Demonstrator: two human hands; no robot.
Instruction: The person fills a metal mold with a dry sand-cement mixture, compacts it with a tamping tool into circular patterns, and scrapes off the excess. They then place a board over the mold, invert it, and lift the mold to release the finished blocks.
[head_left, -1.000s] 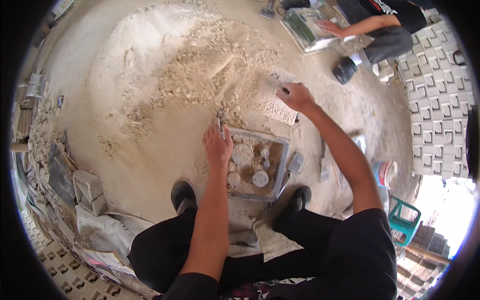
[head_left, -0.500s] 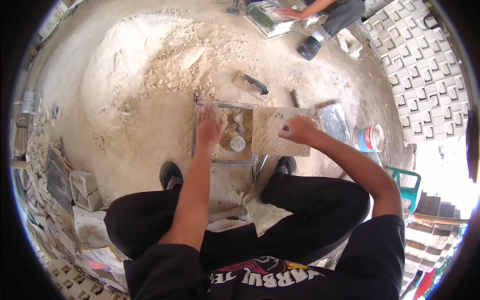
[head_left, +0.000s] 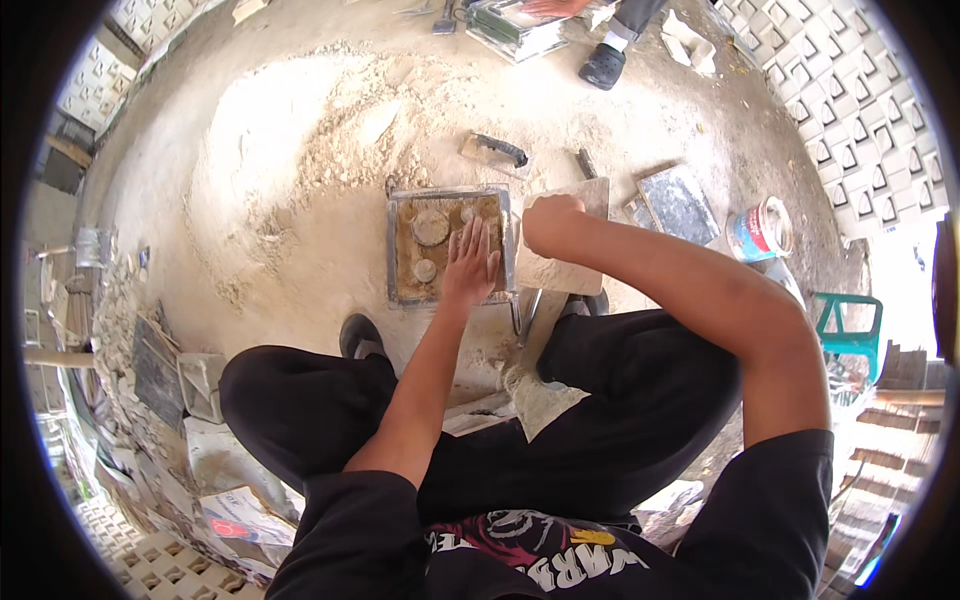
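Observation:
A square metal mould (head_left: 393,245) lies on the ground between my feet. Damp, sandy mix (head_left: 407,275) fills it around several round raised pieces, among them a large disc (head_left: 430,227) and a smaller one (head_left: 424,271). My left hand (head_left: 470,263) rests palm down over the mould's right half with its fingers stretched out, hiding what lies beneath. To the right of the mould, my right hand (head_left: 555,228) is closed round the handle of a wide rectangular plastering float (head_left: 565,275). That float's flat plate is dusted with mix and sits close beside the frame; the grip hides its handle.
Beyond the mould is a dry powder heap (head_left: 350,130). Nearby lie a black-handled float (head_left: 497,150) and a dark flat board (head_left: 680,205), with a paint bucket (head_left: 760,230) and green stool (head_left: 848,325) at right. Another person's hand (head_left: 553,7) is at the far edge.
My left hand has moved from the mould's left side to its right half, uncovering the left discs. My right hand has drawn the float nearer to me and turned it. The view has shifted a little.

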